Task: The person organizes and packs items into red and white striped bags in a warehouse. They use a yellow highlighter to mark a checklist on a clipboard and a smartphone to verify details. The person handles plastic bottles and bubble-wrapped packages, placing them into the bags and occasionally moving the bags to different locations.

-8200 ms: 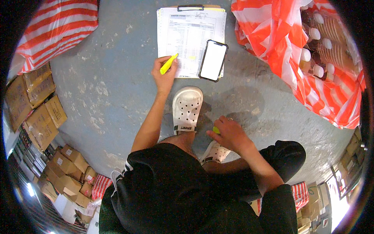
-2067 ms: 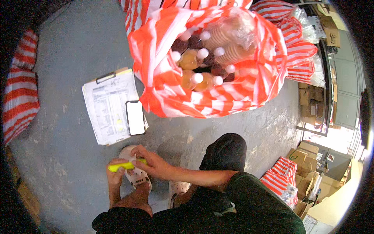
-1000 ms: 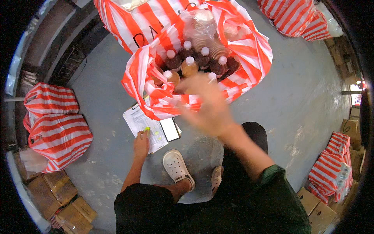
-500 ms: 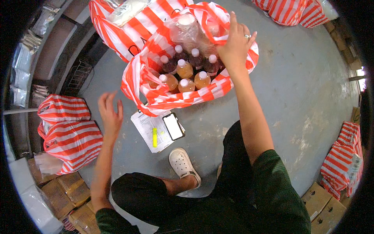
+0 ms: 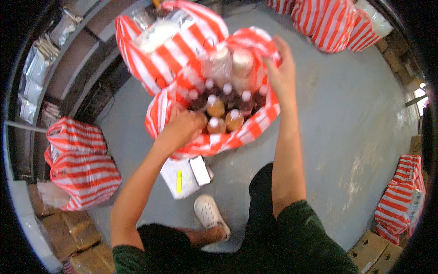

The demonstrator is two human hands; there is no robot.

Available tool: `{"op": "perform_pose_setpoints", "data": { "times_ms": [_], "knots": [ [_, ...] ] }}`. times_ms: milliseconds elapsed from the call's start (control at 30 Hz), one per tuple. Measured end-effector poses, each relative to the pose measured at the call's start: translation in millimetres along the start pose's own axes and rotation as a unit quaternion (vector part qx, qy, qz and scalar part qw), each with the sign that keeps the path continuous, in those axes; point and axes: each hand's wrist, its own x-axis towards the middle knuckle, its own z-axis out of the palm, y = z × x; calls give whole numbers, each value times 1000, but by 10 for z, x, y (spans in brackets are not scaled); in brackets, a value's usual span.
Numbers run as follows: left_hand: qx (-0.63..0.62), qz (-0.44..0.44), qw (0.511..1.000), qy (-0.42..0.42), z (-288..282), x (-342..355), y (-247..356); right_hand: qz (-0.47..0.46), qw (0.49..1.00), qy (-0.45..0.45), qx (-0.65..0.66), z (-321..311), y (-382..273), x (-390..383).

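Note:
An open red-and-white striped plastic bag stands on the floor in front of me. Inside are several bottles with pale caps, some with an amber drink, others with a dark drink. Stacked cups in clear plastic fill its far end. My right hand grips the bag's right rim, thumb inward. At the left rim my left hand is closed on the bag's edge, beside the amber bottles; blur and the bag partly hide its fingertips.
Another striped bag stands behind, touching this one. Papers, a phone and a yellow highlighter lie near my shoe. More striped bags stand left, by cardboard boxes and shelving.
My left hand has moved up and right from beside the bag onto its left rim. My right hand stays at the right rim, which has drawn inward. The view has shifted slightly.

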Motion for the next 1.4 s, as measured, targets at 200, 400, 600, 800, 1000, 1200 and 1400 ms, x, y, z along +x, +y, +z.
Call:
{"op": "perform_pose_setpoints", "data": {
  "times_ms": [200,400,600,800,1000,1200,1400],
  "knots": [
    [-328,54,927,175,-155,321,-43,9,999,-5,-45,31,-182,53],
    [-152,59,934,318,-473,1162,-54,76,996,24,30,-108,-6,101],
    [-47,-57,949,306,-433,1522,85,34,997,20,68,-130,110,176],
    [-93,-58,953,284,-249,1365,50,69,993,9,92,-299,20,207],
    [-97,-36,957,272,-250,1141,-18,47,994,27,94,-341,-22,211],
    [-99,-26,955,279,-201,1083,43,38,997,11,73,-352,-10,208],
    [-124,-41,946,297,-183,1209,193,64,998,-25,2,-539,-144,231]
  ]
}}
